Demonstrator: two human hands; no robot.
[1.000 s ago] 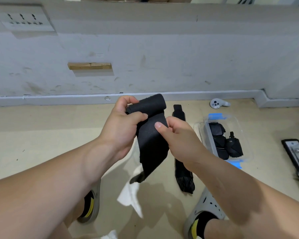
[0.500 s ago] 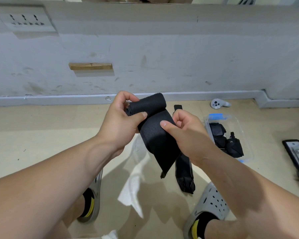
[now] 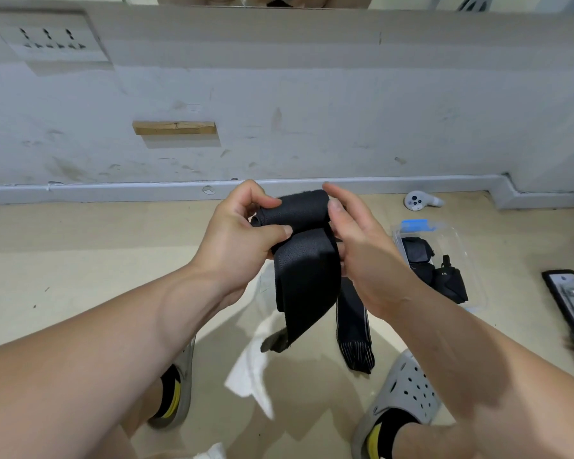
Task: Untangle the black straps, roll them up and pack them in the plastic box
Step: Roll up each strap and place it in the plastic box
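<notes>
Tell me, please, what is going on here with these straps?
A person is rolling up a black strap in mid-air. The left hand grips the rolled end, the right hand pinches its other side, and the loose tail hangs down. A second strap lies on the floor beneath. The plastic box to the right holds several black bundles.

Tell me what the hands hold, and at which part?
The left hand pinches the strap at its rolled top end. The right hand touches the roll's other end; whether it grips cannot be told.
</notes>
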